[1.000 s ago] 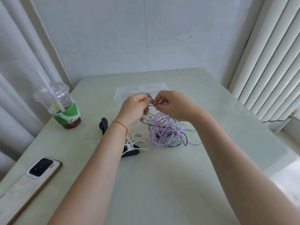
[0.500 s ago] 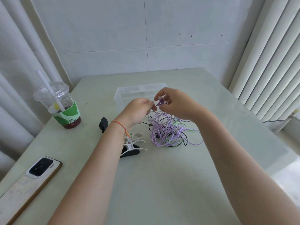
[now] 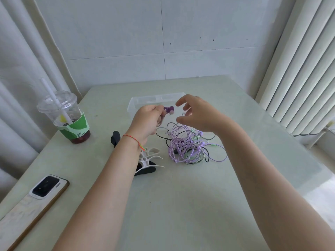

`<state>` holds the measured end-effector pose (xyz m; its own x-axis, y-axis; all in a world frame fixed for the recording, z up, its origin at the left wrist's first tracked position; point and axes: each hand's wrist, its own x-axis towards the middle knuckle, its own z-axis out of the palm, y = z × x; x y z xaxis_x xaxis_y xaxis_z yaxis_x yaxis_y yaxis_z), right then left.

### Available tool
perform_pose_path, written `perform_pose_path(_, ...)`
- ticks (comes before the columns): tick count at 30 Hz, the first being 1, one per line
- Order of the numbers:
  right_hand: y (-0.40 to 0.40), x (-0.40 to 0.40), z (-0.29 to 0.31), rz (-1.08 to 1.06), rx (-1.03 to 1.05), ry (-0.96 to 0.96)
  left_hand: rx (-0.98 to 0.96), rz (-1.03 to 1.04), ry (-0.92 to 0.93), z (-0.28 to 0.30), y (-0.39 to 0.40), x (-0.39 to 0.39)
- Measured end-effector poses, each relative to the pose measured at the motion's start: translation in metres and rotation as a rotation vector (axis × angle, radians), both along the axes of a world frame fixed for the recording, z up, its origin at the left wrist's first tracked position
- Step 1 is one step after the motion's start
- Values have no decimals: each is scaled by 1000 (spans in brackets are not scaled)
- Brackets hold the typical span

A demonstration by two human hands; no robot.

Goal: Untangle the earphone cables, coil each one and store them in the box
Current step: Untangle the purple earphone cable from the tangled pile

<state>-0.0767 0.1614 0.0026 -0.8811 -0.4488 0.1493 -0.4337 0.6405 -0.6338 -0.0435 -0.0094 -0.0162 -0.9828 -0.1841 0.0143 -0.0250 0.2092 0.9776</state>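
Box [image 3: 134, 105] front blocked by cable tangle [image 3: 188, 147]; clips [image 3: 146, 160] crowd left.

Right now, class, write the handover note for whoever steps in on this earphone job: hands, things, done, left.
Left hand pinches the purple earbuds above the table.
Right hand hovers open over the cable tangle, holding nothing.
The tangle, purple, green and black, lies knotted on the table.
The clear box behind the hands shows no cables inside.
Done: one end picked out.
Left: untangle, coil and box every cable.
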Motion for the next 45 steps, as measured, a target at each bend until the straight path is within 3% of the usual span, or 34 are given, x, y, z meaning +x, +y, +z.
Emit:
perform_pose_path(5,-5,8,7,67,-224,7,283,-259,-92,4,-4,2)
perform_pose_path(9,-4,8,11,43,-119,94,408,-347,-214,10,-5,4)
perform_pose_path(24,-11,14,12,79,-264,69,567,-377,-299,12,-4,5)
perform_pose_path(34,-15,27,21,128,-262,87,378,-268,-196,25,2,7)
perform_pose_path(45,-23,71,4,95,-274,66,282,-229,-277,17,-5,53)
